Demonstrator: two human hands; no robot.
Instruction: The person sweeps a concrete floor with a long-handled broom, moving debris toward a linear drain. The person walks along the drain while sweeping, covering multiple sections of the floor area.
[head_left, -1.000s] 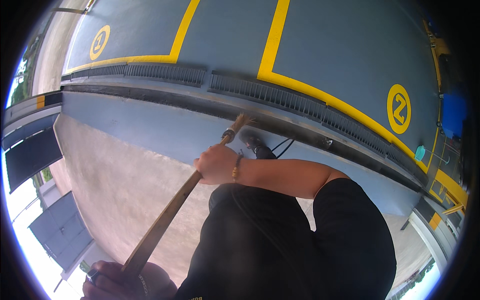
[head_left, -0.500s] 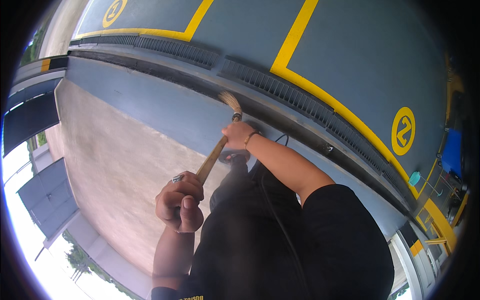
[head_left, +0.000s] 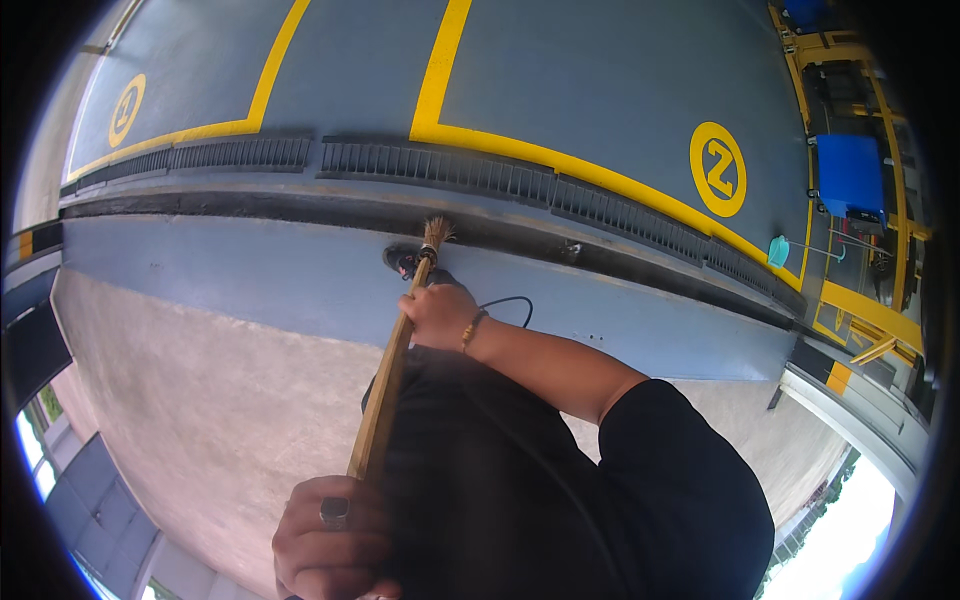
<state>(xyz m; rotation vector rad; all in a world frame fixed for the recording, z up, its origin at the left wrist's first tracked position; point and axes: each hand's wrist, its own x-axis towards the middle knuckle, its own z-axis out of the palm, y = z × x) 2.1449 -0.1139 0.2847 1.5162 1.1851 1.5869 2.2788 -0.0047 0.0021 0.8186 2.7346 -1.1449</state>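
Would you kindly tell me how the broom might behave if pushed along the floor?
Its wooden handle looks straight and solid, so it is probably stiff. The thin bristles, splayed at the tip, would likely flex.

Broom (head_left: 384, 400) runs from left grip (head_left: 335, 537), near, through right grip (head_left: 441, 316) to the gutter (head_left: 300, 212); a shoe (head_left: 404, 262) sits just left of its bristles (head_left: 436, 234); grates (head_left: 440, 170) lie beyond the gutter, dustpan (head_left: 778, 251) and bin (head_left: 850, 175) far right

I log the left hand (head_left: 335, 537) lower in view than half a second ago, more broom handle (head_left: 382, 415) exposed, bristles (head_left: 437, 233) straighter.
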